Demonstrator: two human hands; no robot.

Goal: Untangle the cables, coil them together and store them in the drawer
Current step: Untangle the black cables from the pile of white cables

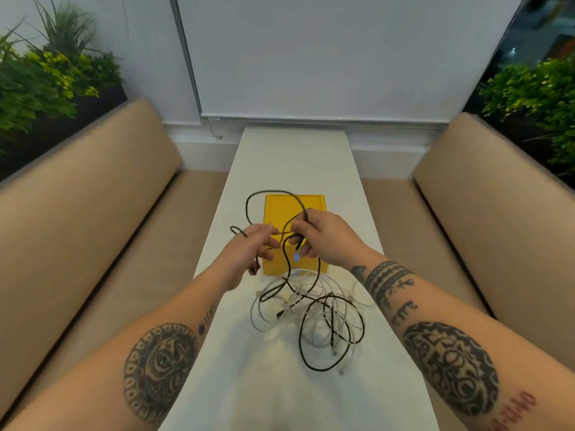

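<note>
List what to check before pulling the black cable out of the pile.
1. Grip of right hand on black cable: ok, fingers curled round it.
2. Grip of left hand on it: cannot tell, blurred.
3. Cable free of white cables: not ok, looped through them on the table.
4. Drawer of yellow box open: not ok, front looks shut.

Tattooed forearms stretched forward, left hand [249, 251] and right hand [323, 234] close together, pinching black cable [246, 206]
</note>
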